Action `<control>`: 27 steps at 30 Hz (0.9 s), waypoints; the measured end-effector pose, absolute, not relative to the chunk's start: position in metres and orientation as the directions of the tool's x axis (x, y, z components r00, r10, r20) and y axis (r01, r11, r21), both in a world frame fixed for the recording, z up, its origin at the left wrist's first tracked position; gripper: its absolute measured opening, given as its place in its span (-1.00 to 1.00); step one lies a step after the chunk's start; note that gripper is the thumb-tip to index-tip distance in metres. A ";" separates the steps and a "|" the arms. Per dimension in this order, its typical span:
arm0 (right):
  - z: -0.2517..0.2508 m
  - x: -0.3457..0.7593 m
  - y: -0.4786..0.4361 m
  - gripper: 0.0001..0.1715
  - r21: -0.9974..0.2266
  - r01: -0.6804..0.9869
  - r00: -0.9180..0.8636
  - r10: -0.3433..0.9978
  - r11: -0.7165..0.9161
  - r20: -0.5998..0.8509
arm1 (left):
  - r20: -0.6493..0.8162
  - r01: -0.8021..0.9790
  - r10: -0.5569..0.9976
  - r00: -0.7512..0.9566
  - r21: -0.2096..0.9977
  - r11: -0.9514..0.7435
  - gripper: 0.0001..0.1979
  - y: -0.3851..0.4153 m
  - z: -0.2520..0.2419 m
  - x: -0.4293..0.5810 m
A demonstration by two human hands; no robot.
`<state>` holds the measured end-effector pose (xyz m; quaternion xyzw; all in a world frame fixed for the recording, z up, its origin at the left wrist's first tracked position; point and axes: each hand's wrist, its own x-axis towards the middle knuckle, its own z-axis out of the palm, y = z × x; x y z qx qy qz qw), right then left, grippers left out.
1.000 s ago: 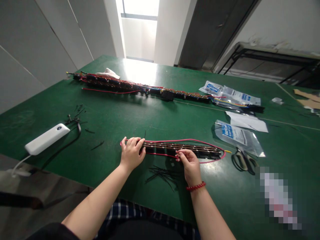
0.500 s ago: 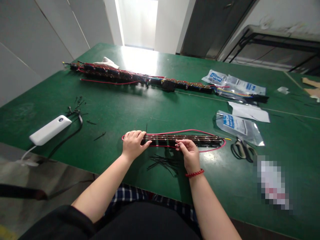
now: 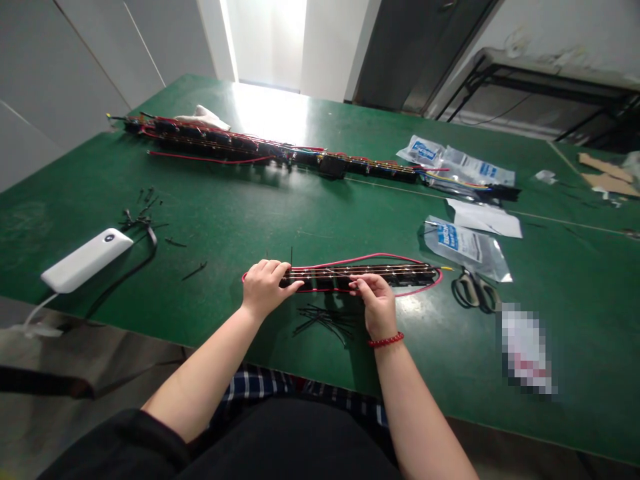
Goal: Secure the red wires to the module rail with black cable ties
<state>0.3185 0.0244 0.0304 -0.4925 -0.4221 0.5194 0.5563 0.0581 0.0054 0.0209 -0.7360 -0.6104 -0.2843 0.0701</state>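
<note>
I see my left grip point(image 3: 265, 289) closed over one end of a long black wired strip point(image 3: 360, 275), and my right grip point(image 3: 376, 303) pinching it near the middle. The strip lies flat on the green counter point(image 3: 320, 220), inside a smooth red wire loop point(image 3: 370, 257). The fingers hide some parts, and thin black cable ties point(image 3: 325, 320) lie just below.

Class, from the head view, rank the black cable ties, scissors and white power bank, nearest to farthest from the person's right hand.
1. Black cable ties: left of the right hand.
2. Scissors: right.
3. White power bank: far left.
</note>
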 end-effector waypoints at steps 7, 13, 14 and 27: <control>0.035 0.299 0.031 -0.82 -0.979 -0.205 0.122 0.992 0.000 -0.025 | 0.504 0.926 0.857 0.106 0.265 -0.270 -0.60 0.007 0.022 0.057; 0.029 0.296 0.030 -0.85 -0.986 -0.164 0.166 0.986 0.038 0.011 | 0.507 0.923 0.855 0.109 0.268 -0.276 -0.60 0.008 0.022 0.057; 0.028 0.297 0.029 -0.86 -0.986 -0.165 0.160 0.987 0.034 0.008 | 0.504 0.923 0.857 0.108 0.269 -0.274 -0.60 0.008 0.022 0.057; 0.022 0.301 0.028 -0.87 -0.982 -0.190 0.079 0.997 -0.001 -0.016 | 0.514 0.910 0.825 0.234 0.183 -0.372 -0.69 0.000 0.035 0.072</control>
